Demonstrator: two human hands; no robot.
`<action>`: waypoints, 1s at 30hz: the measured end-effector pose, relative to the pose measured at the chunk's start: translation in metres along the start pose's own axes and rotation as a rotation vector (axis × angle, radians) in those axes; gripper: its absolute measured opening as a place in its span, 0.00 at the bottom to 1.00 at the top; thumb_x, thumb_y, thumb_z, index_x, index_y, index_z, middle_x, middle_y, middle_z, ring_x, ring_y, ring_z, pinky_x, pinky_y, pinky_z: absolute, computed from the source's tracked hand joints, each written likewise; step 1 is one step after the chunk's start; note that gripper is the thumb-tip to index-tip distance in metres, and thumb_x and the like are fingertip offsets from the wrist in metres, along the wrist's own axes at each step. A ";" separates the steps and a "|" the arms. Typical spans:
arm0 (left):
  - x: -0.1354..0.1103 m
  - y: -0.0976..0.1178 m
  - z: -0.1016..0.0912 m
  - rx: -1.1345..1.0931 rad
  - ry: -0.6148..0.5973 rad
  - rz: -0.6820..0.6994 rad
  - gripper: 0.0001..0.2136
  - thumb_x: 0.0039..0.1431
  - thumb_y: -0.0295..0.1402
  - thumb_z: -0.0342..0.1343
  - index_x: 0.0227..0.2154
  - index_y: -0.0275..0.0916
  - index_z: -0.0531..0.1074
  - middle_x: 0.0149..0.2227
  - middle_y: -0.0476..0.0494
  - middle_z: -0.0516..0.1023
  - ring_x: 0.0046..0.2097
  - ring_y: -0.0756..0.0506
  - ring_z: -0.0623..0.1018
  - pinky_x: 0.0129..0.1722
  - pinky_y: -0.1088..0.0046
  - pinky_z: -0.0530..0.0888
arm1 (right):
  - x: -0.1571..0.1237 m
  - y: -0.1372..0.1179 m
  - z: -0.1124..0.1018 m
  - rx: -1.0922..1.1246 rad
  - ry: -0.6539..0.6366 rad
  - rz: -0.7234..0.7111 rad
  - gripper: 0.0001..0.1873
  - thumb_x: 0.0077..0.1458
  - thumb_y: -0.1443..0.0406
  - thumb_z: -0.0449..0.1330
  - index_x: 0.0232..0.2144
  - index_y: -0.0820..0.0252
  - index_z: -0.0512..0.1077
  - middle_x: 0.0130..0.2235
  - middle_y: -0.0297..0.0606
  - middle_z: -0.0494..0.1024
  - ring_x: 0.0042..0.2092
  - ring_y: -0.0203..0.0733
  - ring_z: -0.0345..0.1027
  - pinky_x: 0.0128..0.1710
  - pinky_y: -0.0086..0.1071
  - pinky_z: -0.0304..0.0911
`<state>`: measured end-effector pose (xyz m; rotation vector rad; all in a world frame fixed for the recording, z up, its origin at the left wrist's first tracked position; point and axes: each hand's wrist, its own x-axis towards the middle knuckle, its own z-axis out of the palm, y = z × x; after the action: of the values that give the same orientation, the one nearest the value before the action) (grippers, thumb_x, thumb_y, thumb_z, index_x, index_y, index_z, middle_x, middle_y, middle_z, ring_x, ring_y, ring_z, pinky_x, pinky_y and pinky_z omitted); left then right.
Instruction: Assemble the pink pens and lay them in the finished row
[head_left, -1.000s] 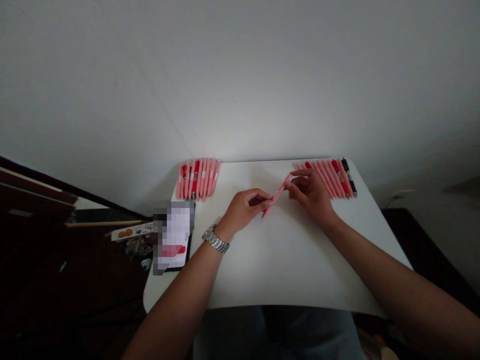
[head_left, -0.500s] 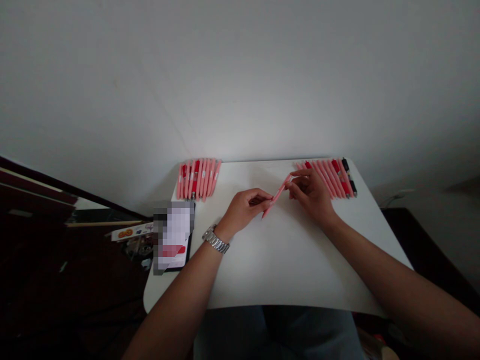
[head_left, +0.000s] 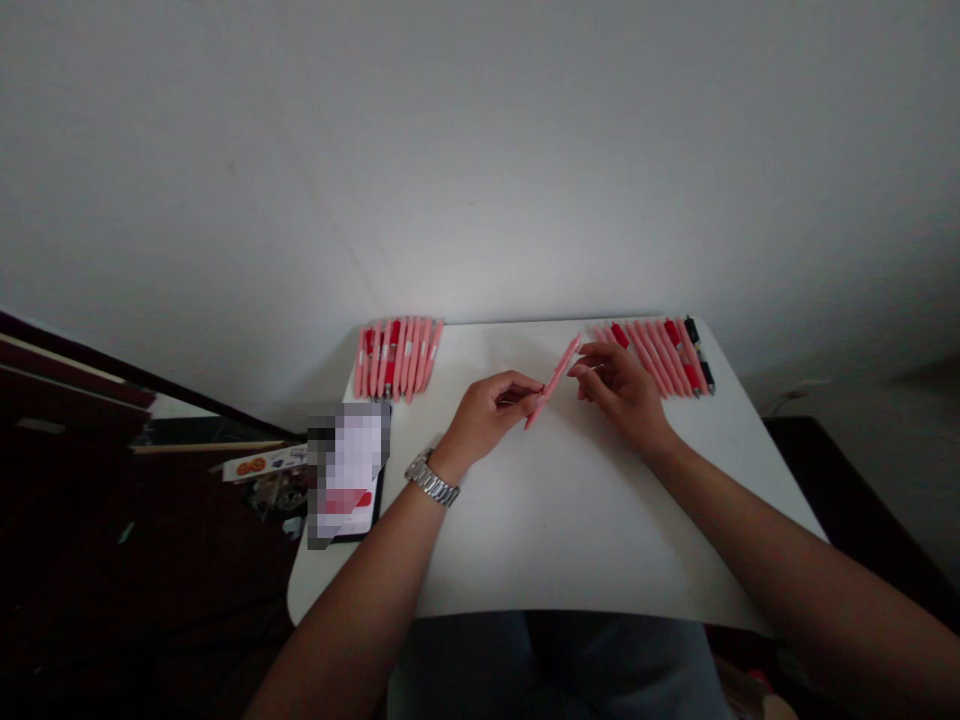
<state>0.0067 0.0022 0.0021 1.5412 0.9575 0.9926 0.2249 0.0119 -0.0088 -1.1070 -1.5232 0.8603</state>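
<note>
A pink pen (head_left: pixel 561 370) slants over the middle of the table, its upper end tipped toward the wall. My left hand (head_left: pixel 496 412), with a metal-band watch (head_left: pixel 432 478) on the wrist, pinches it near the lower end. Just right of the pen's upper part, my right hand (head_left: pixel 619 392) has its thumb and forefinger slightly apart, with nothing seen between them. A row of pens (head_left: pixel 660 358), mostly pink with some red and one black, lies behind the right hand. Another row of pens (head_left: pixel 397 358), pink and red, some with white labels, lies at the back left.
A phone (head_left: pixel 352 475), partly blurred out, lies along the left edge of the white table (head_left: pixel 570 540). The wall (head_left: pixel 487 180) rises directly behind the table. On the left, a dark floor and assorted items, including a printed box (head_left: pixel 262 464), sit lower down.
My right fingers have let go of the pen's upper end and parted slightly. The pen, still in my left hand, has turned a little more upright.
</note>
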 end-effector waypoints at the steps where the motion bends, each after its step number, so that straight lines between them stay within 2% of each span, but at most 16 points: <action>1: 0.000 0.000 0.000 -0.010 0.003 -0.002 0.10 0.60 0.37 0.64 0.40 0.37 0.79 0.40 0.41 0.84 0.40 0.47 0.82 0.43 0.71 0.79 | 0.000 0.001 -0.001 -0.040 -0.010 0.002 0.18 0.60 0.51 0.63 0.45 0.56 0.72 0.33 0.33 0.77 0.28 0.36 0.70 0.29 0.33 0.67; 4: 0.000 0.000 0.001 -0.026 0.010 -0.002 0.09 0.60 0.36 0.64 0.40 0.37 0.79 0.40 0.41 0.84 0.41 0.47 0.82 0.44 0.71 0.79 | -0.002 0.002 -0.003 -0.148 -0.047 -0.020 0.16 0.62 0.51 0.62 0.40 0.57 0.75 0.28 0.33 0.75 0.28 0.36 0.69 0.29 0.33 0.65; 8: 0.000 0.001 0.002 -0.029 0.014 0.007 0.09 0.60 0.36 0.64 0.39 0.37 0.79 0.40 0.42 0.84 0.40 0.48 0.82 0.44 0.72 0.79 | -0.003 -0.001 -0.002 -0.211 -0.080 -0.074 0.14 0.62 0.53 0.62 0.40 0.57 0.75 0.30 0.34 0.75 0.29 0.36 0.67 0.30 0.32 0.63; 15: 0.000 0.000 0.002 -0.048 0.014 0.014 0.09 0.59 0.36 0.65 0.38 0.37 0.79 0.38 0.43 0.84 0.37 0.49 0.82 0.40 0.73 0.79 | -0.003 -0.004 0.001 -0.144 -0.161 -0.064 0.14 0.61 0.53 0.63 0.38 0.57 0.73 0.30 0.32 0.73 0.26 0.34 0.63 0.26 0.31 0.59; 18: 0.000 -0.001 0.002 -0.046 0.009 0.016 0.09 0.59 0.37 0.65 0.39 0.37 0.79 0.37 0.43 0.83 0.36 0.50 0.81 0.39 0.74 0.79 | -0.003 -0.004 0.001 -0.134 -0.153 -0.063 0.14 0.60 0.53 0.64 0.36 0.57 0.73 0.28 0.32 0.71 0.26 0.34 0.61 0.26 0.32 0.58; 24: 0.000 0.000 0.002 -0.045 0.012 0.006 0.10 0.58 0.38 0.65 0.38 0.37 0.80 0.39 0.42 0.84 0.38 0.49 0.81 0.42 0.71 0.79 | -0.003 -0.007 0.001 -0.074 -0.182 -0.037 0.16 0.60 0.50 0.63 0.36 0.55 0.73 0.26 0.29 0.67 0.25 0.35 0.57 0.25 0.32 0.54; 30: -0.001 0.003 0.003 -0.025 0.006 -0.002 0.11 0.59 0.40 0.65 0.39 0.37 0.79 0.39 0.41 0.84 0.39 0.47 0.82 0.43 0.70 0.80 | -0.004 -0.008 0.002 0.004 -0.200 0.015 0.19 0.60 0.45 0.62 0.37 0.52 0.71 0.27 0.30 0.69 0.26 0.37 0.60 0.25 0.33 0.59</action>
<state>0.0095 -0.0002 0.0048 1.5172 0.9472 1.0043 0.2220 0.0056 -0.0035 -1.0555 -1.6777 1.0087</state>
